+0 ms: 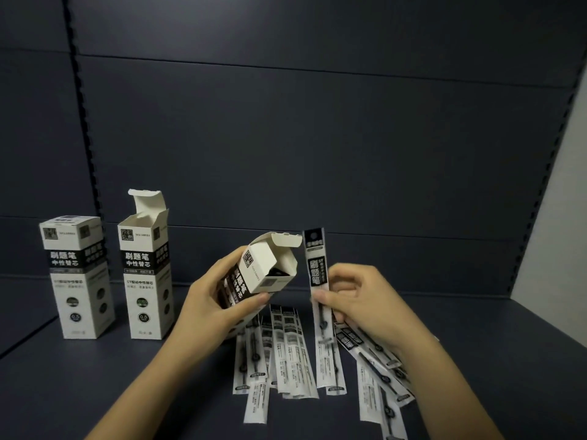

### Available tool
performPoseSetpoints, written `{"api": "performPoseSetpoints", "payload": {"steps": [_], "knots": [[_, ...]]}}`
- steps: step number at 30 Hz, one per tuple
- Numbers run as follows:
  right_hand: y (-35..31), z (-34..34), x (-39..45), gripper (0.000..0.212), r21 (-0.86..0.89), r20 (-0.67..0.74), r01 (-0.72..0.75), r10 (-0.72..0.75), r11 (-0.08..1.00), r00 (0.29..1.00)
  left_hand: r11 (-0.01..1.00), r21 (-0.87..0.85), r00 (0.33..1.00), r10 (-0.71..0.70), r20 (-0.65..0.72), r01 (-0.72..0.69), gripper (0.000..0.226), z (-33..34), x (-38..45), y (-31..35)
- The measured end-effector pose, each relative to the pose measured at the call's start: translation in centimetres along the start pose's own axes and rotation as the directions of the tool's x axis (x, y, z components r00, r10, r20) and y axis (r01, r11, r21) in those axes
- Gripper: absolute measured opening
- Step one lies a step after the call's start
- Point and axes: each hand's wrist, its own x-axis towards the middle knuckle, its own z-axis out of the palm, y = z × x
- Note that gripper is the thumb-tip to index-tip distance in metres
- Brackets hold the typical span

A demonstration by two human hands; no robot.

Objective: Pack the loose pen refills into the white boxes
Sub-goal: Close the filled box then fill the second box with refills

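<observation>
Far left: closed box, open spare box. Centre: left hand gripping tilted open box. Right hand pinching upright refill beside mouth. Could snag on flap, buckle. Loose refills scattered lower centre.

"刷题笔 中性替芯" is read in white on the black band of the closed box and of the open box, "0.5" in a dark circle low on each front, "刷题笔" on the held box and "刷题" on the raised refill sleeve; finer print is not legible.
</observation>
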Motion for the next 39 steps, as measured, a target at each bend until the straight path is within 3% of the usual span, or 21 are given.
{"api": "performPoseSetpoints", "payload": {"steps": [3,5,10,15,18,24,32,36,37,39], "knots": [[-1.2,-0.2,-0.8,0.004,0.143,0.042,0.128,-0.135,0.981,0.99,1.0,0.005,1.0,0.005,0.004,-0.005,0.068,0.2,0.0,0.0],[-1.6,-0.2,-1.2,0.012,0.238,0.012,0.226,-0.235,0.945,0.972,1.0,0.009,1.0,0.003,0.007,-0.003,0.068,0.2,0.1,-0.1],[-1.9,-0.2,-1.3,0.006,0.456,-0.133,0.393,-0.375,0.798,0.917,1.0,0.015,1.0,0.014,0.022,-0.014,0.067,0.3,0.1,-0.1],[-2.5,0.0,-1.4,0.011,0.539,-0.343,0.516,-0.385,0.666,0.857,1.0,0.02,0.999,0.005,0.039,-0.006,0.067,0.4,0.0,-0.1],[-2.7,0.3,-1.5,0.011,0.484,-0.435,0.561,-0.372,0.671,0.82,1.0,0.029,0.999,0.007,0.04,-0.008,0.067,0.4,0.0,-0.1],[-2.9,1.3,-1.7,0.012,0.318,-0.438,0.579,-0.425,0.751,0.792,0.999,0.046,0.998,0.024,0.057,-0.027,0.068,0.3,0.1,-0.1],[-2.2,2.2,-1.5,0.018,0.212,-0.42,0.551,-0.434,0.807,0.797,0.999,0.036,0.998,0.038,0.051,-0.04,0.068,0.4,0.1,-0.2],[-1.5,2.2,-1.4,0.008,0.133,-0.342,0.484,-0.419,0.865,0.841,0.998,0.04,0.998,0.038,0.041,-0.039,0.068,0.3,0.1,-0.3],[-1.4,2.2,-1.3,0.009,0.117,-0.316,0.475,-0.42,0.872,0.851,0.998,0.04,0.999,0.036,0.041,-0.038,0.068,0.3,0.1,-0.3],[-1.1,2.2,-1.2,0.034,0.095,-0.279,0.463,-0.423,0.881,0.862,0.998,0.036,0.998,0.039,0.051,-0.041,0.068,0.3,0.1,-0.3]]}}
